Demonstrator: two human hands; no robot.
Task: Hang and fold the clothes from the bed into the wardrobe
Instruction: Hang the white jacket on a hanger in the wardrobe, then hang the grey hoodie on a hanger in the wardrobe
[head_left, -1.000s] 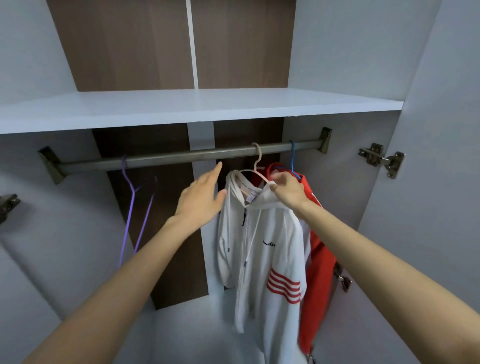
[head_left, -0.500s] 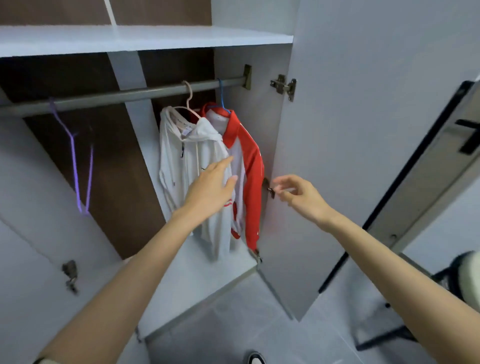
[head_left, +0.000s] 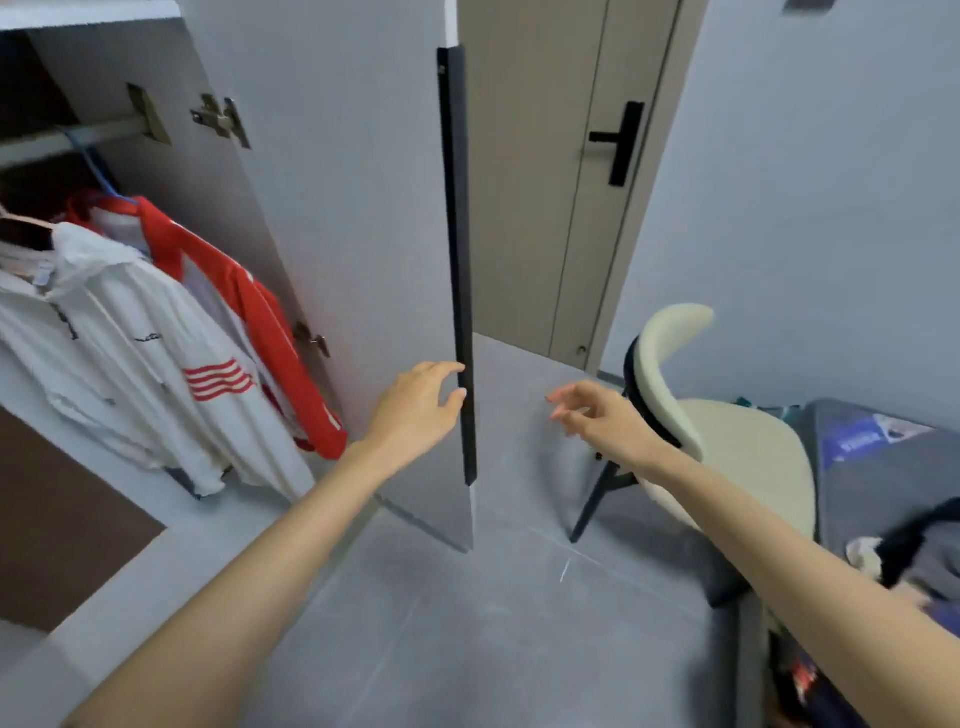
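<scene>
1. Dark crumpled clothes (head_left: 904, 545), heaped on the grey-covered bed (head_left: 872, 467) at lower right, not yet hung.
2. Left hand (head_left: 415, 410): empty, fingers loosely curved and apart, tips at the black handle strip (head_left: 460, 260) of the open grey wardrobe door (head_left: 363, 234) (contact unclear).
3. Right hand (head_left: 597, 415): empty, fingers slack and parted, in mid-air.
4. Cream moulded chair (head_left: 737, 447), beside the bed.
5. White hooded jacket (head_left: 130, 353) and red-and-white jacket (head_left: 260, 317), both hung.

Hazards: a nudge could swing the door onto the red sleeve, and the chair's legs could trip the walk to the bed.

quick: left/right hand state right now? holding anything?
Left hand: open, holding nothing, fingertips at the wardrobe door's black edge strip; contact cannot be told.
Right hand: open, fingers loosely curled, empty.
</scene>
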